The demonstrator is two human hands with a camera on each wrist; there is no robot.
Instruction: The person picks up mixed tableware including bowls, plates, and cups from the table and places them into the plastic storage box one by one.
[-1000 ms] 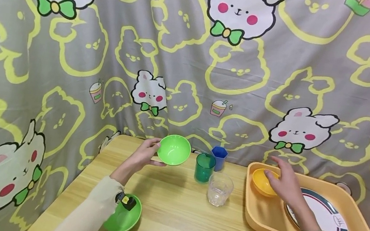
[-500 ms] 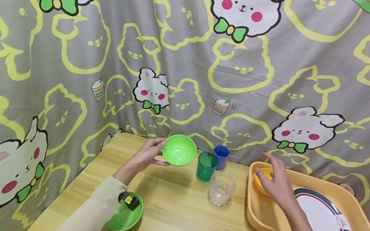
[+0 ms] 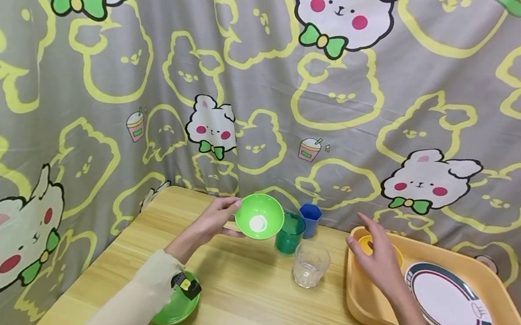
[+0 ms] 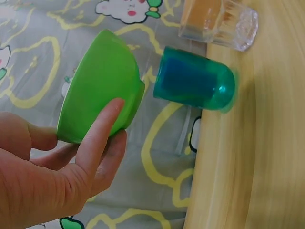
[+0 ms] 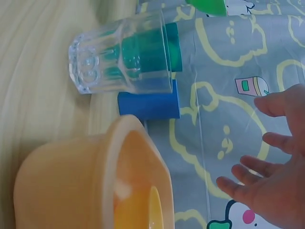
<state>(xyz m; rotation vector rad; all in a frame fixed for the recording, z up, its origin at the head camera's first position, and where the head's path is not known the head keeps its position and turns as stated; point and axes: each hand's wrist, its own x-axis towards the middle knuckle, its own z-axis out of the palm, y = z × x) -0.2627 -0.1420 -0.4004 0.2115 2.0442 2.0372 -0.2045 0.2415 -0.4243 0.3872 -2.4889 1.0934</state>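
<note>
My left hand holds a green bowl by its left side, raised above the table and tilted so its inside faces the head camera. In the left wrist view the thumb is at the rim of the bowl and the fingers support its outside. My right hand hovers over the left end of an orange tray, fingers spread, holding nothing. Beneath it a yellow bowl sits in the tray, partly hidden. A second green bowl lies under my left forearm.
Between the hands stand a teal cup, a blue hexagonal cup and a clear glass. A white plate with a dark green rim lies in the tray. A patterned curtain hangs behind the table.
My left hand has carried the green bowl rightward, and it now overlaps the teal cup in the head view. The right hand has shifted left, off the yellow bowl toward the tray's edge.
</note>
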